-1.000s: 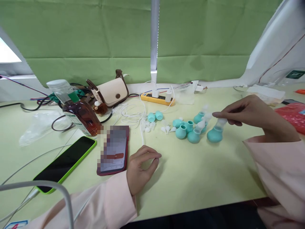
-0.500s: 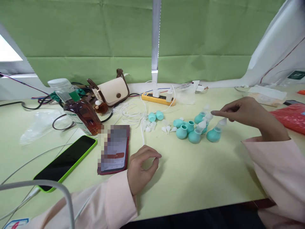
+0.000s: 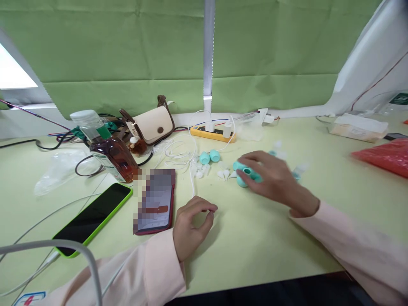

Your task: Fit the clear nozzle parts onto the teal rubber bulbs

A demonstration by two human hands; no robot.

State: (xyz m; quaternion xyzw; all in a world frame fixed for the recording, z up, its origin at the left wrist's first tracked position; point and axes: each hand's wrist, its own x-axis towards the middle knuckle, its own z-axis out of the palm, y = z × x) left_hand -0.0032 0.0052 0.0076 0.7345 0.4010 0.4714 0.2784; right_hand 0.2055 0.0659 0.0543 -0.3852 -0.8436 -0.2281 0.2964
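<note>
My right hand (image 3: 270, 176) is over the group of teal bulbs, thumb and fingers apart on either side of an open-necked teal bulb (image 3: 242, 179). It hides several of the other bulbs; clear tips (image 3: 278, 149) show behind it. Resting on the table near the front, my left hand (image 3: 192, 225) has thumb and forefinger curled together in a ring, with nothing visible between them. Two teal bulbs (image 3: 209, 157) lie farther back, near small clear pieces (image 3: 204, 170). Small white cones (image 3: 224, 174) lie just left of my right hand.
On the left are a green-edged phone (image 3: 94, 219), a red-cased phone (image 3: 156, 204), a tilted bottle (image 3: 113, 155) and a cream bag (image 3: 153, 125). A yellow power strip (image 3: 212, 134) with a white cable stands at the back. Red plastic (image 3: 385, 155) lies at the right.
My right hand has moved left and toward me, from the tipped bulb at the right to the open-necked bulbs, and its fingers have spread. My left hand has kept its pose.
</note>
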